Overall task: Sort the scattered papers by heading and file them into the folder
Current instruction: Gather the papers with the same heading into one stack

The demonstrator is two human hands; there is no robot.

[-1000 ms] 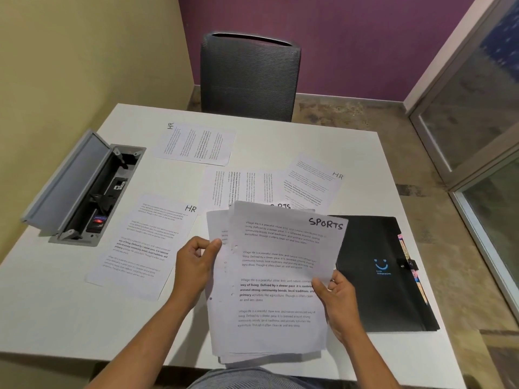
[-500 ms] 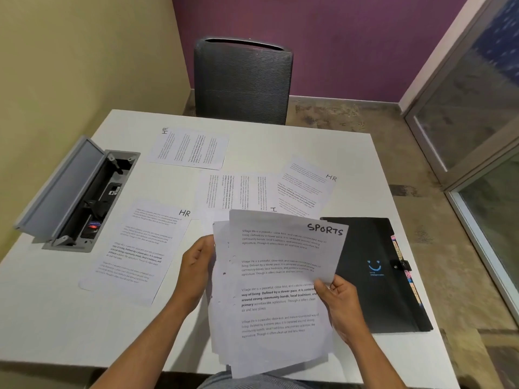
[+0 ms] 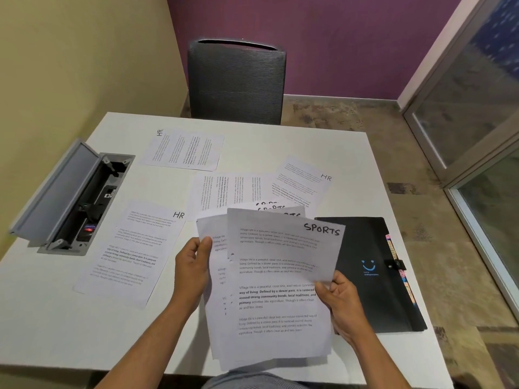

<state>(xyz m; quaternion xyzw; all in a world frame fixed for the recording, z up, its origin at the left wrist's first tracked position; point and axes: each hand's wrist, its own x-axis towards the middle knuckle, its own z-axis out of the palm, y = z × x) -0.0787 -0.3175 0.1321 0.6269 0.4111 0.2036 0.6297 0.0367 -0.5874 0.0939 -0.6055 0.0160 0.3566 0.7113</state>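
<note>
**Hands hold the SPORTS sheets; HR sheets not yet collected, folder closed**

The left hand [image 3: 193, 272] grips the left edge of the SPORTS stack [image 3: 276, 293], thumb over the front sheet and fingers curled behind; the right hand [image 3: 341, 303] pinches the right edge of the same stack, thumb on the printed face. The stack is held above the near edge of the worktop [image 3: 56, 327]; its sheets are fanned and not squared, and further SPORTS headings show behind the top sheet.

Judged status: one heading group appears gathered; it is not yet aligned or filed.

Remaining on the worktop:
- the near HR sheet [image 3: 132, 251], left of the hands;
- the far HR sheet [image 3: 184, 148], turned sideways near the chair [image 3: 237, 80];
- the right HR sheet [image 3: 302, 182], tilted, overlapping the sideways sheet [image 3: 224, 190]; the heading of that sideways sheet is hidden, so its group cannot be told.

The black folder [image 3: 373, 273] lies flat at the right of the worktop, just beside the right hand; its clasp appears fastened and coloured tabs protrude at its right edge; no loose sheet is seen going into it.

Judged remainder: square the stack; collect the HR sheets; identify the hidden heading; open the folder; file each group.
</note>
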